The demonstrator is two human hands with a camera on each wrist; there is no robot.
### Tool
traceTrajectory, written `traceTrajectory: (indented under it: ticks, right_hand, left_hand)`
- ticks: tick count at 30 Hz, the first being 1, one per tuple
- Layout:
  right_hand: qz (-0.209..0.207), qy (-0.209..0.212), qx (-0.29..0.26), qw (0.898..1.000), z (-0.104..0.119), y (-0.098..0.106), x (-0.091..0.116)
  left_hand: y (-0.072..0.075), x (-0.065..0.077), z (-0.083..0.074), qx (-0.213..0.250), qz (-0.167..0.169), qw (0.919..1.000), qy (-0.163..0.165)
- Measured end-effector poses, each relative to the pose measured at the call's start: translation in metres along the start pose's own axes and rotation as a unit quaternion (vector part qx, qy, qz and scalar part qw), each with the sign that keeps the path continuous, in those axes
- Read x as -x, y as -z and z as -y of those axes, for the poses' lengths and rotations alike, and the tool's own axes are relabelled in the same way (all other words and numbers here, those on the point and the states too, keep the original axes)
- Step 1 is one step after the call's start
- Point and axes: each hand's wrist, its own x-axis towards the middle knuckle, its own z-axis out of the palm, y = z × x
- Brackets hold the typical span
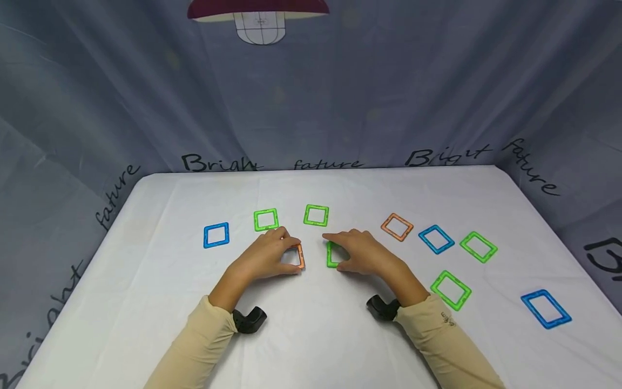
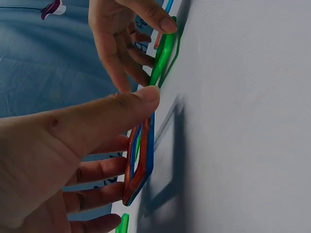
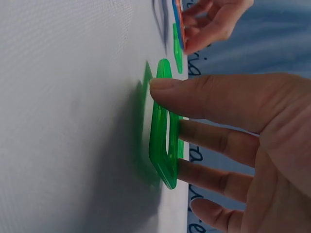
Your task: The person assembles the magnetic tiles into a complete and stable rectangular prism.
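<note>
My left hand (image 1: 264, 255) pinches a square orange frame (image 1: 301, 256) between thumb and fingers. In the left wrist view a blue frame (image 2: 150, 145) lies flat against that orange one, the pair held together. They are tilted above the white table, and a shadow falls beside them. My right hand (image 1: 362, 253) grips a green square frame (image 1: 330, 255), thumb on the near side and fingers on the far side. The right wrist view shows this green frame (image 3: 158, 131) raised off the cloth with its own shadow. A short gap separates the two held pieces.
On the white table (image 1: 291, 335), a blue frame (image 1: 216, 244) and two green frames (image 1: 266, 229) (image 1: 316, 224) lie behind my hands. To the right lie an orange frame (image 1: 391, 232), a blue frame (image 1: 430, 243), more green frames (image 1: 478, 259) and another blue frame (image 1: 549, 324).
</note>
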Motion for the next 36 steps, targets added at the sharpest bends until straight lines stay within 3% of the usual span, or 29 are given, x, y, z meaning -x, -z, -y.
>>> traceTrajectory:
  ticks: [13, 36]
  right_hand:
    - [0.006, 0.029, -0.005, 1.0, 0.012, 0.003, 0.005]
    - [-0.008, 0.068, -0.001, 0.998, 0.02, 0.0, 0.006]
  left_hand:
    - [0.001, -0.001, -0.007, -0.014, -0.017, 0.9989, -0.043]
    - [-0.004, 0.001, -0.012, -0.004, -0.011, 0.9979, -0.064]
